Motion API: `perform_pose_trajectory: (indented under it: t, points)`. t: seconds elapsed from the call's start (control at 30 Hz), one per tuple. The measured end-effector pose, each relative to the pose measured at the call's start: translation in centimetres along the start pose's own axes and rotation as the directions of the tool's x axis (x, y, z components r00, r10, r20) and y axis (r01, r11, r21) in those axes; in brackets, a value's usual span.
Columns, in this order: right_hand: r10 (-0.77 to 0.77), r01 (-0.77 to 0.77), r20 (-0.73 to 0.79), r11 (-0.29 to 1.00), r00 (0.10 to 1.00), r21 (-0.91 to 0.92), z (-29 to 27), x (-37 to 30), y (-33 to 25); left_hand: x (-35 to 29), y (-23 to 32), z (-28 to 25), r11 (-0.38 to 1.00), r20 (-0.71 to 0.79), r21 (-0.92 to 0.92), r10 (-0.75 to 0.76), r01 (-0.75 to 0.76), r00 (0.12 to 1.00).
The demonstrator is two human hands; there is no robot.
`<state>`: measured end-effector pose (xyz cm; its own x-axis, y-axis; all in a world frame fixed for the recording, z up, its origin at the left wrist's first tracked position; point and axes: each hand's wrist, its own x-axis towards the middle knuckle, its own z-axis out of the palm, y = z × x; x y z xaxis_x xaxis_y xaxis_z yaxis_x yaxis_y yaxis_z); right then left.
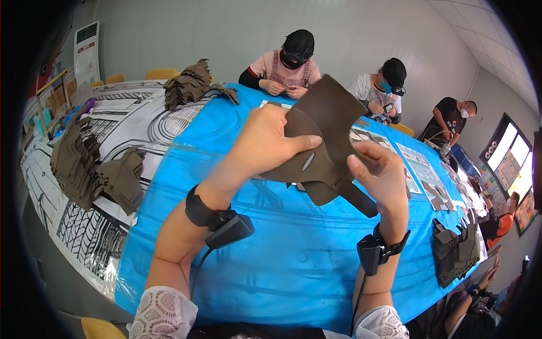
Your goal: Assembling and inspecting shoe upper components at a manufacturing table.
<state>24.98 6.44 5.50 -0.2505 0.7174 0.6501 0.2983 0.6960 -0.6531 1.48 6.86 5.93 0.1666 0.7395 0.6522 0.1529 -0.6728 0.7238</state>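
Above the blue-covered table I hold up a dark brown, flat, flexible cut piece (327, 107) that looks like leather or foam sheet. It has a wide upper panel, a rounded lower lobe, a narrow strap-like tab and a small slot with a pale, stitched-looking edge. My left hand (271, 138) grips its left side, thumb on the face near the slot, other fingers hidden behind. My right hand (381, 172) pinches the right edge above the tab, thumb and fingers bent round it. Each wrist wears a black strap with a small box.
Stacks of similar brown pieces lie on the left (73, 164), at the back (189, 85) and at the right (457, 248). Blue sheeting (265, 254) covers the table. Printed sheets (423, 169) lie along its right side. Several people sit or stand around it, some handling small pieces.
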Motion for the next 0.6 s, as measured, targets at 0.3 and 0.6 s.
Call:
perform_pose_trajectory:
  t: [0.3,0.6]
  points:
    - [-0.042,0.092,0.11,0.857,0.993,-0.508,0.8,0.1,-1.4,-0.3,0.6,1.0,0.991,0.062,0.055,0.122,-0.125,0.991]
    - [-0.208,0.208,-0.035,0.978,0.977,0.002,3.4,0.5,1.1,-0.7,0.6,1.8,0.933,0.008,0.3,0.207,-0.2,0.978]
